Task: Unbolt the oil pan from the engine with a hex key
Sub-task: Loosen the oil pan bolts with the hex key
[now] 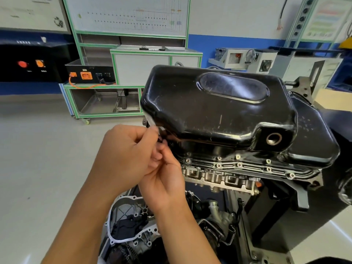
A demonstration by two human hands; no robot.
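Note:
A glossy black oil pan (215,103) sits on top of an upturned engine (219,180) on a stand, its flange lined with several small silver bolts (219,165). Both hands meet at the pan's near left corner. My left hand (125,155) has its fingers curled and pinches a thin silver hex key (153,124) at the flange. My right hand (165,180) lies under the left one, fingers curled up toward a small dark part at the same corner; what it holds is hidden. A round drain hole (274,139) shows on the pan's right side.
A timing cover with a white gasket (122,221) lies below the hands. Behind the engine stand a green-framed trainer cart (106,100), a black box with orange sockets (89,75) and grey bench equipment (245,58). Pale floor spreads to the left.

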